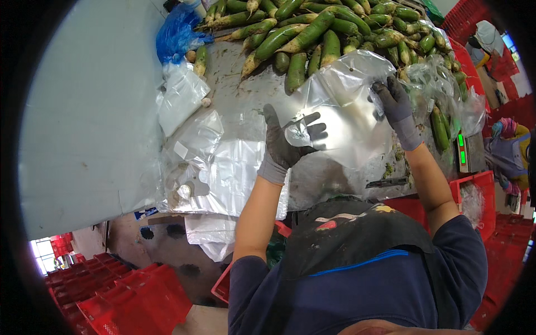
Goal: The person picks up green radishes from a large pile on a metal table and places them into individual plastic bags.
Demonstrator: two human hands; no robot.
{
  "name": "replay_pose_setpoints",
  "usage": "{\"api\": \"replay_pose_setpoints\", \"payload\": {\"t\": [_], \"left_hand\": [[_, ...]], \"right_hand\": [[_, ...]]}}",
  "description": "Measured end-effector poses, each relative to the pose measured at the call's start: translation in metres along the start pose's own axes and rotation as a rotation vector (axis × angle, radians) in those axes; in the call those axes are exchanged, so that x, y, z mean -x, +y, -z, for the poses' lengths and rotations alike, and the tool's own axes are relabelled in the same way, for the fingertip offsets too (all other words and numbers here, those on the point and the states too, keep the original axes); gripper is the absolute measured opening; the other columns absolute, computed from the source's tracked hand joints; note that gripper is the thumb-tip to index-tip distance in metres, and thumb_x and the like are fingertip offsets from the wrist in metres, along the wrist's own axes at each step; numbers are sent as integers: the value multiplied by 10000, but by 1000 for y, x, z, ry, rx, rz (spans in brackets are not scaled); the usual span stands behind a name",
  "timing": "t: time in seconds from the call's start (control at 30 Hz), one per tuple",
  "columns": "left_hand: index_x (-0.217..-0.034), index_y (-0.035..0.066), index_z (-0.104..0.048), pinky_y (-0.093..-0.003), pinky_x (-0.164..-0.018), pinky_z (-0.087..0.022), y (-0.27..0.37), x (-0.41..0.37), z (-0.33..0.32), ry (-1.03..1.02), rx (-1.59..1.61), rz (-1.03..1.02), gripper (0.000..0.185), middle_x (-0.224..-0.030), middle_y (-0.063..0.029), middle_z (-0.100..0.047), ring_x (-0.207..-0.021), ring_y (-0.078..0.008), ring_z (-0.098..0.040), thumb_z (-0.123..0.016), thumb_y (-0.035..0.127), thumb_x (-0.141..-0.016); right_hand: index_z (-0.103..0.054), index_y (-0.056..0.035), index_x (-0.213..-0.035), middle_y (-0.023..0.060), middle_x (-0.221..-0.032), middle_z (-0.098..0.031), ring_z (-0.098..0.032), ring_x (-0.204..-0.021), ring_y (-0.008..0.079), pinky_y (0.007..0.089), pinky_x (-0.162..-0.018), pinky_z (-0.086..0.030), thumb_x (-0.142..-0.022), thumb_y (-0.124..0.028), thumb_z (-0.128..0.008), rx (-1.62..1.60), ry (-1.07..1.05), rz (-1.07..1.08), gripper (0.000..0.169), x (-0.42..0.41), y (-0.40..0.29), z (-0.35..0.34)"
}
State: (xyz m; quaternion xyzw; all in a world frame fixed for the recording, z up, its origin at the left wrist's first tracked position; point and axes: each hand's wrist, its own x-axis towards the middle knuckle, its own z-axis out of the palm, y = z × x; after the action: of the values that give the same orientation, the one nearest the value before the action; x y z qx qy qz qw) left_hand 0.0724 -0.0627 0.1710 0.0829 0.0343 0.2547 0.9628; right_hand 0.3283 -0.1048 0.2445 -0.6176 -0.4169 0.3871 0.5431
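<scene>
Clear plastic film, apparently a bag (pixel 347 121), spreads between my two hands over the metal table. My right hand (pixel 391 98), in a grey glove with dark fingers, pinches its upper right part. My left hand (pixel 289 138), gloved alike, has its fingers apart at the bag's left side. A fold of film crosses that palm; whether any fingers are inside the bag I cannot tell. Beyond the bag lies a heap of green radishes (pixel 310 33) with pale tips. To the left of my left hand rests a stack of flat clear bags (pixel 238 176).
At right, bagged radishes (pixel 439 125) lie beside a scale (pixel 471 155) with lit green digits. A blue plastic bag (pixel 178 33) and folded clear bags (pixel 182 96) sit at left. Red crates (pixel 138 301) stand below left. A co-worker (pixel 508 150) is at far right.
</scene>
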Motion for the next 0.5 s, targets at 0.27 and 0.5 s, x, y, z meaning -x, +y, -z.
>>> {"api": "replay_pose_setpoints", "payload": {"t": [0.27, 0.5], "left_hand": [[-1103, -29, -507, -294, -678, -470, -52, -50, -9, 187, -460, 30, 503, -980, -131, -584, -789, -204, -569, -465, 400, -842], [-846, 3, -610, -237, -536, -396, -88, -79, -29, 435, -906, -14, 176, -759, -47, -580, -638, -101, -497, -595, 166, -780]], "right_hand": [[-494, -4, -1027, 64, -896, -574, -550, -694, 105, 216, -544, -429, -832, -105, -511, -90, -30, -27, 220, -11, 31, 70], [-435, 4, -1124, 103, -998, -575, -545, -859, 101, 220, -626, -443, -749, -211, -630, 83, 273, -102, 474, -56, 70, 154]]}}
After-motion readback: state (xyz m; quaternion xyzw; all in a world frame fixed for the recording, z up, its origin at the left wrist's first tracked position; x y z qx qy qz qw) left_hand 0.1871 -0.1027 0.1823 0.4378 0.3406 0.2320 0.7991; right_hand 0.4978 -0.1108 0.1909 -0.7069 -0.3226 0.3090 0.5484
